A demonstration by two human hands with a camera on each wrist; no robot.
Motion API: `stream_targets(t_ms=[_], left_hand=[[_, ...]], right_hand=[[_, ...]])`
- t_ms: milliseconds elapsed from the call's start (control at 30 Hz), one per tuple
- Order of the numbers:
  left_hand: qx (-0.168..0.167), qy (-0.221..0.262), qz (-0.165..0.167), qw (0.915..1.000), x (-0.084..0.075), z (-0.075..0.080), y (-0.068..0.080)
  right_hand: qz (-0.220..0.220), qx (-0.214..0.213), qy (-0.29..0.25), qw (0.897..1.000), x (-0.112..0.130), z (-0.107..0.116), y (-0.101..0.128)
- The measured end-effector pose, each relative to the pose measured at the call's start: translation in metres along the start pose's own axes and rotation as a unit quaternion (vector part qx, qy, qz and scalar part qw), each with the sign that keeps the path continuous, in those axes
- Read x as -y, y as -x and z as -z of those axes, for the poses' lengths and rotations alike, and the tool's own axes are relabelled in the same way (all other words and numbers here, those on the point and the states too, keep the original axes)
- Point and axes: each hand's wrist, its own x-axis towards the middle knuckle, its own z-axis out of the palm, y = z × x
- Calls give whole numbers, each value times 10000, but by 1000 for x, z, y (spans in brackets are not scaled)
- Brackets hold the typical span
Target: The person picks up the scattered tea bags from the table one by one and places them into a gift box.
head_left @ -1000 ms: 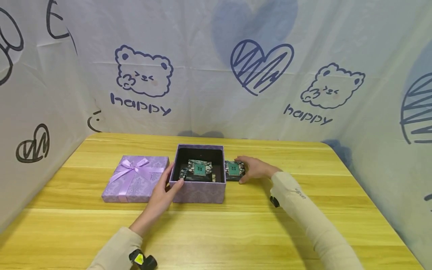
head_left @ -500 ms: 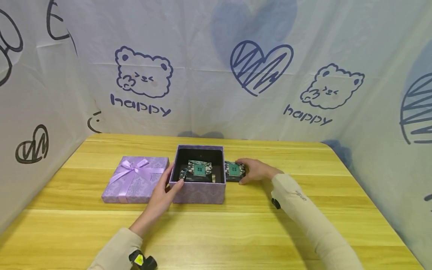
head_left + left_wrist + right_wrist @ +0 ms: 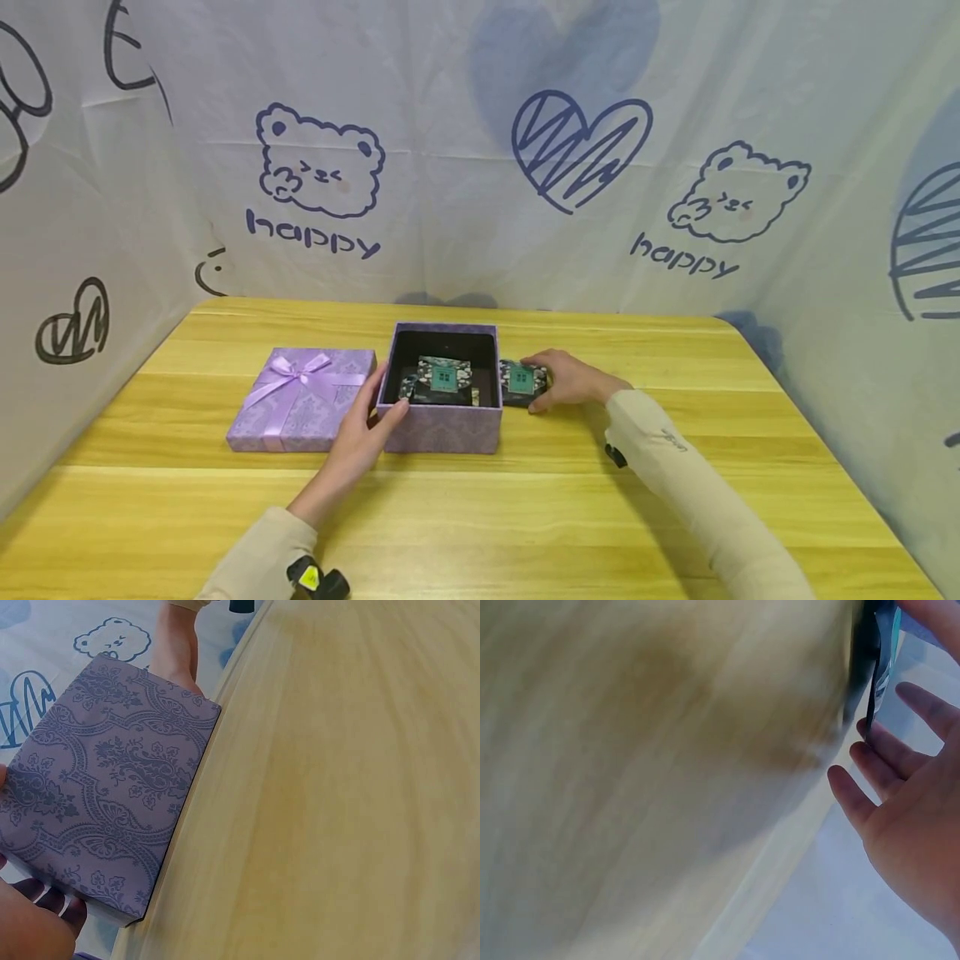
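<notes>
An open purple patterned box [image 3: 442, 427] stands mid-table, with a dark floral packet with a teal label [image 3: 442, 378] lying inside. My left hand [image 3: 386, 393] grips the box's left front corner, thumb over the rim; the left wrist view shows the box wall [image 3: 112, 780] and fingertips [image 3: 34, 919] under it. A second, matching packet [image 3: 519, 380] lies against the box's right side. My right hand [image 3: 543, 385] grips its right end, fingers over the top, thumb on the near side. In the right wrist view the packet's edge [image 3: 875, 660] sits between thumb and fingers [image 3: 881, 746].
The purple lid with a satin bow [image 3: 300, 398] lies flat just left of the box. The wooden table [image 3: 525, 517] is walled on three sides by a white printed cloth [image 3: 480, 167]. My right forearm [image 3: 697, 492] crosses the table's near right.
My right hand and the packet under it have shifted very slightly toward me. The left hand and the box have not moved.
</notes>
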Motion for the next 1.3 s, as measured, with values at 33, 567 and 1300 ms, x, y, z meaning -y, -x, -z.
stream_targets(t_ms=[33,567,1300], left_hand=[[2,-3,6,10000,0,0,0],[-17,72,57,10000,-1,0,1],[-41,124,132,9998,0,0,1]], right_hand=[[-16,13,33,10000,1,0,1],[368,-164,63,9992,5,7,18],[750,-619,-476,9941,12,8,58]])
